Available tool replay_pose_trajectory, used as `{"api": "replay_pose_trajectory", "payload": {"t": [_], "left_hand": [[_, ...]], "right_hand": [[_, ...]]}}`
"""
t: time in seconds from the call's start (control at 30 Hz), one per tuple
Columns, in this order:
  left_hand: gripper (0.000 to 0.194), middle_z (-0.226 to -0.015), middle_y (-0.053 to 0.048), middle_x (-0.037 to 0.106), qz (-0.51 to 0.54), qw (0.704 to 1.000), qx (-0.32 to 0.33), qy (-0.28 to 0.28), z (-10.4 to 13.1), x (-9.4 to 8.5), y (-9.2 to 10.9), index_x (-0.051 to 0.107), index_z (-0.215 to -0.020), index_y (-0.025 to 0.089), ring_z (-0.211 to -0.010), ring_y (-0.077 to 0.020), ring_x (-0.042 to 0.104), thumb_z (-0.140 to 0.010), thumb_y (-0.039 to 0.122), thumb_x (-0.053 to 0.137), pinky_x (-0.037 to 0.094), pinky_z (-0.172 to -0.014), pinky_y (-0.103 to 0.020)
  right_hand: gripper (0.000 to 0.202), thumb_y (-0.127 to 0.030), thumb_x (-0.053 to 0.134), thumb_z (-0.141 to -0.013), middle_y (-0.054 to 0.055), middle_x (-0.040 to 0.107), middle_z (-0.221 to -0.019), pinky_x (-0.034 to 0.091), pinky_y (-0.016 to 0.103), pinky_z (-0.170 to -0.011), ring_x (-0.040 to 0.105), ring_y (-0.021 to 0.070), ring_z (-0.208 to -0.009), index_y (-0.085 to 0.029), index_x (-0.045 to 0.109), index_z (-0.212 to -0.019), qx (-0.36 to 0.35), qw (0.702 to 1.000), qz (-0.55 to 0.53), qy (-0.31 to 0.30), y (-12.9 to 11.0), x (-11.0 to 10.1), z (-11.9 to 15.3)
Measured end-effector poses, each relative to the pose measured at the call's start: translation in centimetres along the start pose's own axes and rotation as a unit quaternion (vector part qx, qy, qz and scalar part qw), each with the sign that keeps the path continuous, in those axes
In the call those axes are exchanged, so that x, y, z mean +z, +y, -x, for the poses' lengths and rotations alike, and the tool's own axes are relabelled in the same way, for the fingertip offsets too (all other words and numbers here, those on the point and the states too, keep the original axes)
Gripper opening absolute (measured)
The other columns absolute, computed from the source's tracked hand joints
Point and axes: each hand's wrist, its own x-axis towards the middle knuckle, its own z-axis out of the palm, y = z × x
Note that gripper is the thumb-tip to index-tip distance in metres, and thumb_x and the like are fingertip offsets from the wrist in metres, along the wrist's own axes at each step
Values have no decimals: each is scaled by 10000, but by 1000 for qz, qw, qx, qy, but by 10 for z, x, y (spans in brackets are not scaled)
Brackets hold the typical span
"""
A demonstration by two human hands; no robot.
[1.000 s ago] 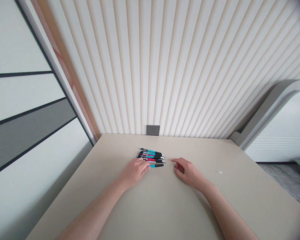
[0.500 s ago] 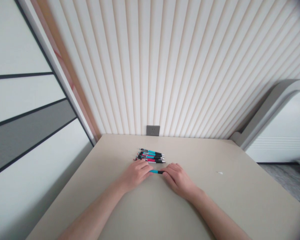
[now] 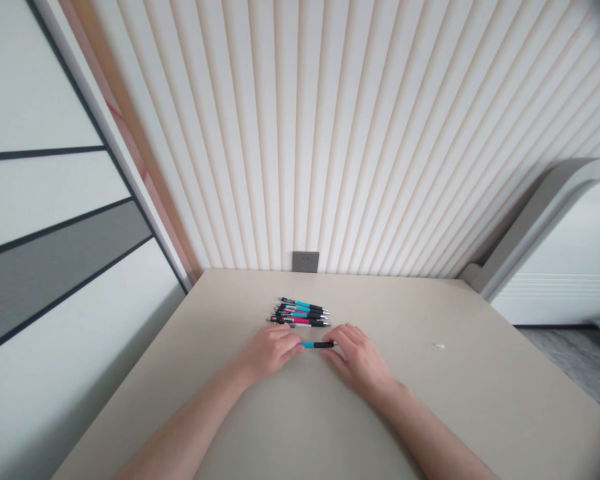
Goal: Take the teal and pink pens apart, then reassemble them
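A blue and black pen (image 3: 316, 345) lies crosswise at the middle of the table, in front of the other pens. My left hand (image 3: 271, 351) is closed on its blue end and hides that end. At the black end, my right hand (image 3: 359, 355) has thumb and fingers apart around the tip, which shows between them. Just beyond my hands lies a row of several pens (image 3: 303, 313), blue or red with black grips, side by side with their metal tips to the right.
The beige table (image 3: 405, 400) meets a ribbed cream wall (image 3: 300, 133) with a dark socket (image 3: 305, 261). A small white scrap (image 3: 439, 346) lies to the right. A white and grey panelled cabinet (image 3: 55, 267) stands on the left, a pale bed-like frame (image 3: 560, 253) on the right.
My right hand's fingers have spread from the pen's black end, so more of the black grip and the tip shows. My left hand keeps its hold, shifted very slightly left.
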Motion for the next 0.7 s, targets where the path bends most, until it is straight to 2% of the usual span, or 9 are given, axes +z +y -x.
{"api": "replay_pose_trajectory", "payload": {"t": [0.1,0.17,0.27,0.33,0.43,0.53,0.6,0.7], "left_hand": [[303,-732,-26,589,-1,1000,8,3,0,-1,0,610,-830,164,-729,-160,561,-995,336,423,407,-675,-251],[298,-750,-30,595,0,1000,11,4,0,-1,0,611,-843,163,-749,-161,563,-994,340,425,415,-686,-250],[288,-774,-32,614,-10,1000,6,3,-2,-1,2,608,-848,163,-770,-163,569,-996,327,424,420,-698,-254],[286,-777,-30,623,-19,1000,1,2,-2,-1,4,606,-842,163,-768,-164,573,-996,320,422,419,-691,-258],[288,-794,-31,635,-20,1000,-3,6,-3,-2,4,607,-860,163,-768,-164,575,-999,324,413,422,-688,-262],[301,-800,-32,634,-14,1000,-3,8,-3,-3,4,608,-867,163,-769,-161,572,-1003,334,400,428,-694,-261],[310,-787,-33,624,-12,1000,-2,8,-3,-3,4,610,-862,162,-763,-159,568,-1004,336,396,433,-694,-260],[302,-785,-36,621,-11,1000,3,6,-3,-3,4,615,-872,163,-761,-158,569,-1002,332,402,441,-699,-258]], "right_hand": [[255,-337,468,-975,74,654,-958,441,340,-779,575,208,-876,-211,569,-1172,-7,1000,10,1,-3,-5,0],[220,-299,426,-993,58,658,-921,427,341,-783,572,200,-863,-233,607,-1100,-13,1000,23,-8,-2,-5,-1],[187,-294,460,-983,42,653,-854,410,336,-776,562,195,-845,-223,625,-932,-18,999,35,-20,0,-2,-1],[152,-290,492,-969,46,649,-858,409,328,-762,559,193,-838,-206,605,-914,-12,999,31,-16,0,0,-1],[187,-336,544,-943,67,653,-944,413,337,-773,560,205,-869,-195,580,-1060,-9,1000,22,-9,-1,-1,-1],[243,-337,484,-973,62,664,-967,410,345,-789,563,206,-885,-221,558,-1173,-20,999,25,-17,-2,-4,-1],[210,-296,422,-997,51,670,-926,408,341,-795,566,197,-876,-231,593,-1099,-20,999,25,-21,-3,-4,-1],[181,-300,448,-986,62,666,-926,417,341,-799,567,197,-874,-212,601,-1023,-9,1000,17,-15,-3,-4,-1]]}}
